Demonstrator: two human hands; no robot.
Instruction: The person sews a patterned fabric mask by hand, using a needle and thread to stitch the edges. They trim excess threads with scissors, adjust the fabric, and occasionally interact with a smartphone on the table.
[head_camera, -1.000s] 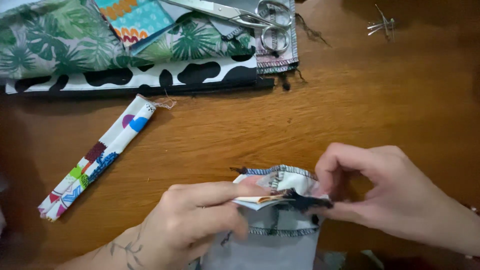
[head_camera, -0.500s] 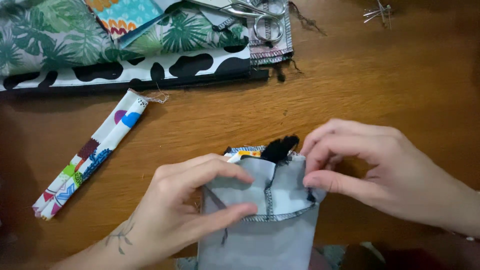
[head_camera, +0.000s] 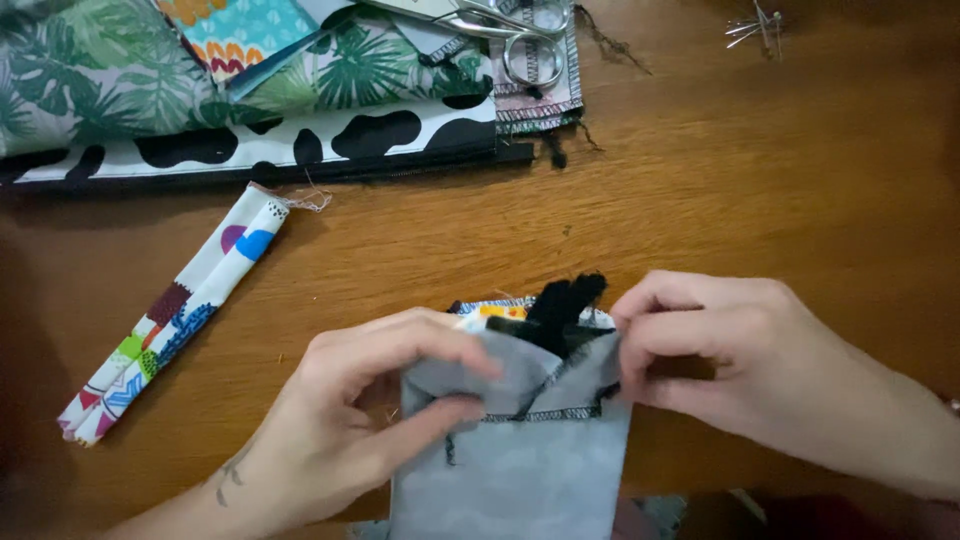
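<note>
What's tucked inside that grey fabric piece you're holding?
A black strap-like piece pokes out of the top of the grey fabric piece, with a bit of colourful patterned fabric behind it. The left hand and right hand pinch the top edge; whatever sits deeper inside is covered.

Warm dim indoor light, soft shadows under the hands, dark left edge, slight overall blur
</note>
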